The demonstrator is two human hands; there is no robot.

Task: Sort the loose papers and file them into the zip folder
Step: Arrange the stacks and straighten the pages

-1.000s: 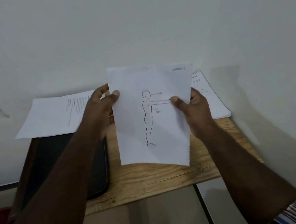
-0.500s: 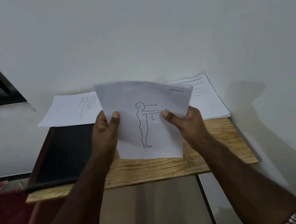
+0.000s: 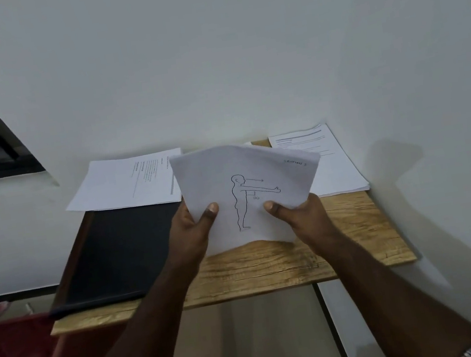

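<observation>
1. While both hands pinch it, the white printed sheet with a line-drawn standing figure [image 3: 248, 188] hangs bowed above the pale grained wooden tabletop [image 3: 352, 234], clear of the surface.
2. Left hand [image 3: 190, 231] — thumb on the sheet's face, fingers curled behind its lower left edge.
3. Right hand [image 3: 297, 215] — thumb on the face, fingers behind the lower right.
4. Black flat zip folder [image 3: 116, 251] — lying shut at left, a white text sheet [image 3: 128, 182] overlapping its far edge.
5. White stacked pages [image 3: 329, 161] — far right corner, against the wall.
6. Handling, judged: ease the hands apart to flatten the bow, read the heading, then square the edges onto the matching pile.
</observation>
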